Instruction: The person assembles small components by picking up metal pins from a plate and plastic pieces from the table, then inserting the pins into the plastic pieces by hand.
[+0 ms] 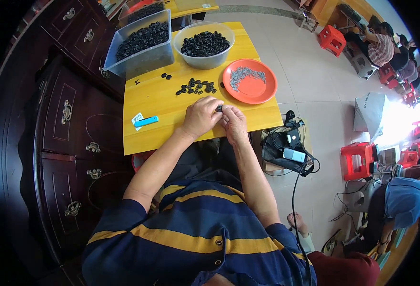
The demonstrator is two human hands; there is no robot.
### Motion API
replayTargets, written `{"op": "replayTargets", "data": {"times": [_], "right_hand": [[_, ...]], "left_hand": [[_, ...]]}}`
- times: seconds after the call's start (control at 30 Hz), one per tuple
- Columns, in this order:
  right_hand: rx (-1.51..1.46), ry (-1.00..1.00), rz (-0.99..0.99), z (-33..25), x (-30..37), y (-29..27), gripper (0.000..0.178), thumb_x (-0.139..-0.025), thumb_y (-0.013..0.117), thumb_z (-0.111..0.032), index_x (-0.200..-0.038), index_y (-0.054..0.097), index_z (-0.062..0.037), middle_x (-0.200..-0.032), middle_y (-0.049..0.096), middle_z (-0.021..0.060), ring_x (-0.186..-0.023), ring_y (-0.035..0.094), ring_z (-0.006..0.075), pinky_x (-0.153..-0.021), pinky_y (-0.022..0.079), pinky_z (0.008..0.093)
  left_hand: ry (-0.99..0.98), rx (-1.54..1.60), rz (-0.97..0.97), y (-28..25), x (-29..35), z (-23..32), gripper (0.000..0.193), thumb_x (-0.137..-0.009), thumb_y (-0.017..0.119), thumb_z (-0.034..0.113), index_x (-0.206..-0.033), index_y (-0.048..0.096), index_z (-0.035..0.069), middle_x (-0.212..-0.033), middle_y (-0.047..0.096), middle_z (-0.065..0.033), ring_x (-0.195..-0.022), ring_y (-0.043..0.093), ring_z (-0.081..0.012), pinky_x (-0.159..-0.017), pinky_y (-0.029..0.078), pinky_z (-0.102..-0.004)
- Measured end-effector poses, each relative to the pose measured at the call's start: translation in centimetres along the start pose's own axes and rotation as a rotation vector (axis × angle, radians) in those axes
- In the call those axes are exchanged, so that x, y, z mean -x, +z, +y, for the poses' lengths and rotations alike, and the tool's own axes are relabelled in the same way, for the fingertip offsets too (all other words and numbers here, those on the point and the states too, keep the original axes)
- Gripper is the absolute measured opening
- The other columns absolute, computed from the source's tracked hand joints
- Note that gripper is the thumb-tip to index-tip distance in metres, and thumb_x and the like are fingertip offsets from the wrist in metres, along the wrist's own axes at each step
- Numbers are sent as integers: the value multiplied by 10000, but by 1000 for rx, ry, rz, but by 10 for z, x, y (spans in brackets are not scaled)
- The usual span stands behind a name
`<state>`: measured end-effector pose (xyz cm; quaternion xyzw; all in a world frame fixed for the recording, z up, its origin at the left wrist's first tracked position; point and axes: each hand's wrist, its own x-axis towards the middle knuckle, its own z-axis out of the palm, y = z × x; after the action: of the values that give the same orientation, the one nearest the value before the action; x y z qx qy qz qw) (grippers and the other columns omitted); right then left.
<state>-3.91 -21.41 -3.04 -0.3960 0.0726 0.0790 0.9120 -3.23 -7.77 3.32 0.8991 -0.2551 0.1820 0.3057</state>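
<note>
Over the front part of the yellow table (172, 126), my left hand (202, 116) and my right hand (234, 122) meet, fingers closed together on one small black oval part (219, 108). Its finer shape is too small to make out, and my fingers cover much of it. Just beyond my hands lies a loose group of similar black parts (198, 86). To the right, an orange-red plate (253, 95) carries many small grey metal pieces (242, 76). On the left of the tabletop lies a light-blue tool or cutter (146, 121) on a white slip.
At the back of the table stand a rectangular bin (148, 64) and a round tub (203, 62), both full of black parts. A dark wooden cabinet (76, 133) borders the left. Cables and devices (291, 148) sit at the right. Other people work by red stools (357, 159).
</note>
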Motion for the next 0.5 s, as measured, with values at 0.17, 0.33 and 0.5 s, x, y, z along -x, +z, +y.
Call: {"op": "replayTargets", "data": {"times": [0.17,0.33,0.5], "right_hand": [[-3,18,27,-2,1,3,113,-938,612,-156,-946,640,-46,-784,589,-24,-658,509,46,-604,428,208],[-4,14,65,-8,4,10,103,-930,604,-136,-941,637,-39,-818,616,3,-685,552,71,-657,481,231],[2,-5,-20,-5,2,4,74,-942,596,-128,-955,623,-61,-851,641,6,-758,634,110,-704,533,268]], "left_hand": [[8,-4,-17,-2,-2,-2,232,-770,715,98,-992,666,51,-972,677,-102,-910,656,-304,-777,537,-385],[28,6,-18,0,-3,-7,217,-763,720,96,-971,672,55,-948,681,-104,-892,658,-305,-769,537,-385],[62,10,-24,-1,-5,-9,200,-765,717,91,-957,674,53,-926,680,-110,-856,660,-307,-739,538,-382]]}}
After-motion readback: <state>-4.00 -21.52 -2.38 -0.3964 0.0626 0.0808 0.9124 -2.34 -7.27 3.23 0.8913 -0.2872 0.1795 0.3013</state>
